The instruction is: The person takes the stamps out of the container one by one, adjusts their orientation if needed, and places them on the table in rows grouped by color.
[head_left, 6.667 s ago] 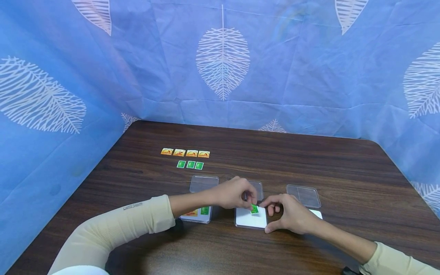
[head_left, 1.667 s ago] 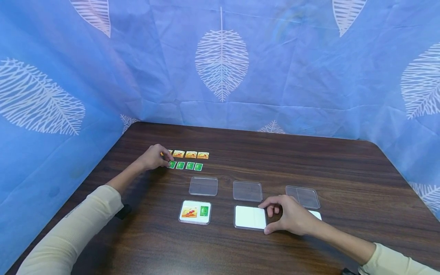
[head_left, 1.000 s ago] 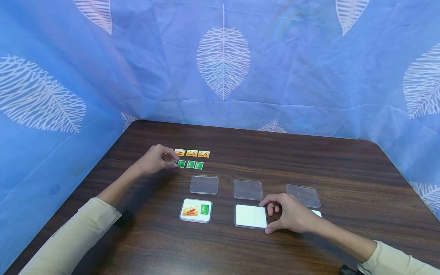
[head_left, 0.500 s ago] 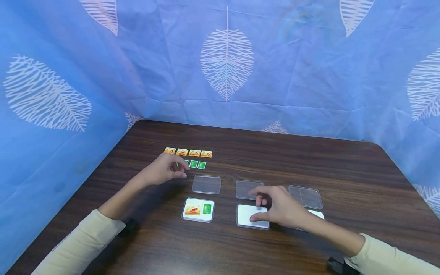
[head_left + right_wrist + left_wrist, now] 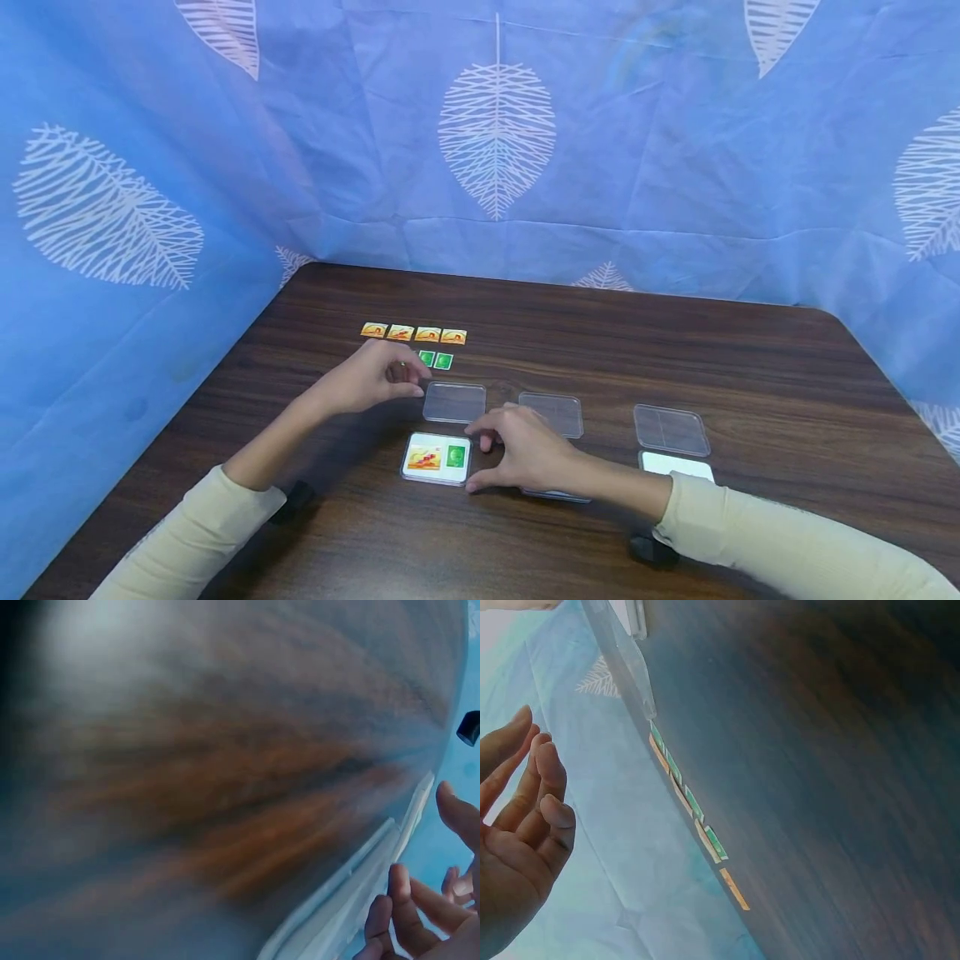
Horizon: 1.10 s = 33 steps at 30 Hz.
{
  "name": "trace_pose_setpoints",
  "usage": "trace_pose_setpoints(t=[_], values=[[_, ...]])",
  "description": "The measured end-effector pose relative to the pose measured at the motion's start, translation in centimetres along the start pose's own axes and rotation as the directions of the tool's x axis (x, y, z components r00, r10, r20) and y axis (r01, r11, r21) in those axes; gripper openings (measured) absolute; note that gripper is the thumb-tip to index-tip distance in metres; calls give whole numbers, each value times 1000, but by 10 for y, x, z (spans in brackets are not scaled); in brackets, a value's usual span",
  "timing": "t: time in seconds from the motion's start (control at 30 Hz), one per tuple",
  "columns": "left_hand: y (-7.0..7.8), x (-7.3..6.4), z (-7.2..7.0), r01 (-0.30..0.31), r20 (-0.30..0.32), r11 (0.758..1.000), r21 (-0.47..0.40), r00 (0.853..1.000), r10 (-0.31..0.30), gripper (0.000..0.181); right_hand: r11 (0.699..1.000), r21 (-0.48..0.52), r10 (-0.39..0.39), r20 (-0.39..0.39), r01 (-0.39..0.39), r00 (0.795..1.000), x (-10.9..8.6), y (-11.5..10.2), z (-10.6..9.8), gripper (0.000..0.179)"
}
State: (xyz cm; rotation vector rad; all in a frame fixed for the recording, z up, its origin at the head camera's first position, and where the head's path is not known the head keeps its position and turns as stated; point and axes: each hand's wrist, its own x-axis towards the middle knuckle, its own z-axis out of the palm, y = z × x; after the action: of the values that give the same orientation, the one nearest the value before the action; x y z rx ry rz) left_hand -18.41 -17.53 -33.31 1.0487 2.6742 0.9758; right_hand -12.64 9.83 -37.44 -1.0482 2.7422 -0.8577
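Note:
My right hand (image 5: 528,450) reaches over the middle case, its thumb and index fingertip spread at the right corners of the left clear case (image 5: 405,477). That case holds a white card bearing an orange stamp (image 5: 424,458) and a green stamp (image 5: 455,456). My left hand (image 5: 367,379) hovers with loosely bent fingers and nothing between them, fingertips at the left edge of a clear lid (image 5: 454,402). Behind it shows part of a row of green stamps (image 5: 443,362), the rest hidden by the hand in the head view; several appear in the left wrist view.
A row of orange stamps (image 5: 427,334) lies farther back. The middle case (image 5: 558,496) is mostly covered by my right hand, with a clear lid (image 5: 564,414) behind it. Another lid (image 5: 671,430) and a case with a white card (image 5: 678,466) sit to the right.
The green stamp my left hand earlier pinched over the middle case is back in the green row. My left hand has since drawn away rightward; my right hand moved from the middle case to the left one.

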Motion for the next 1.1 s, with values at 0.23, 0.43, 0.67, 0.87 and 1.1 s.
trace_pose_setpoints(t=[0.23,0.43,0.67,0.87,1.1], values=[[1,0,0,-20,7,1000,-2,1000,20,17,997,-67,30,0,-30,1000,9,-6,5,57],[2,2,1,-34,19,999,-14,999,34,16,998,-48,31,17,-30,999,13,-6,6,51],[5,4,3,-50,49,998,-33,997,52,16,999,11,32,29,-32,999,17,-4,8,45],[9,6,10,-93,110,994,-49,989,98,14,995,86,42,46,-46,998,19,-2,9,42],[13,9,20,-122,236,992,-31,964,125,8,995,93,42,45,-46,998,20,-1,10,40]])
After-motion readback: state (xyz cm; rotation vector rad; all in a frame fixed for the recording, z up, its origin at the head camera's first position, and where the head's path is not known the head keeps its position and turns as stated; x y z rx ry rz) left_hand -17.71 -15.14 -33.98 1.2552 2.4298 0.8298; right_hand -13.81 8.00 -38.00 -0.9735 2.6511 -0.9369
